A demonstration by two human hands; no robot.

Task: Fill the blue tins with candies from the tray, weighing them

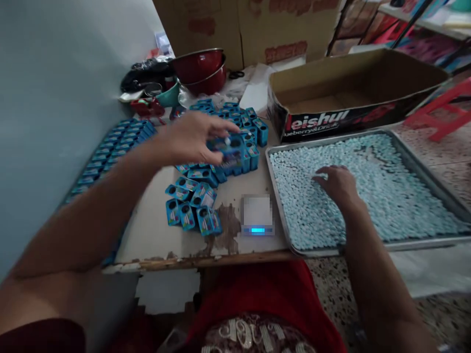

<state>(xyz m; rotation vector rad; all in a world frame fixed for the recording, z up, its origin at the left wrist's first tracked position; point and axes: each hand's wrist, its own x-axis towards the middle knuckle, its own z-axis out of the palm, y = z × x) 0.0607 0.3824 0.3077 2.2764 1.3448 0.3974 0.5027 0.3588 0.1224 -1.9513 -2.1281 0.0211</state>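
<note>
My left hand (189, 137) is closed on a small blue box (232, 153) with a dark round hole, both blurred by motion. It hangs over a cluster of like blue boxes (241, 122) on the table. A smaller group of blue boxes (195, 198) lies nearer to me, some tilted against each other. My right hand (340, 184) is over a metal tray (287, 230) spread with small pale blue tablets (309, 211). Its thumb and forefinger are drawn together just above them; whatever they hold cannot be made out. A small scale (257, 213) with a lit display sits between boxes and tray.
Rows of blue boxes (106, 152) stand along the left wall. Behind are stacked red bowls (200, 71), a teal bowl (169, 95) and clear plastic bags. An open cardboard carton (331, 115) borders the tray's far side, and a red stool (441, 113) stands at right.
</note>
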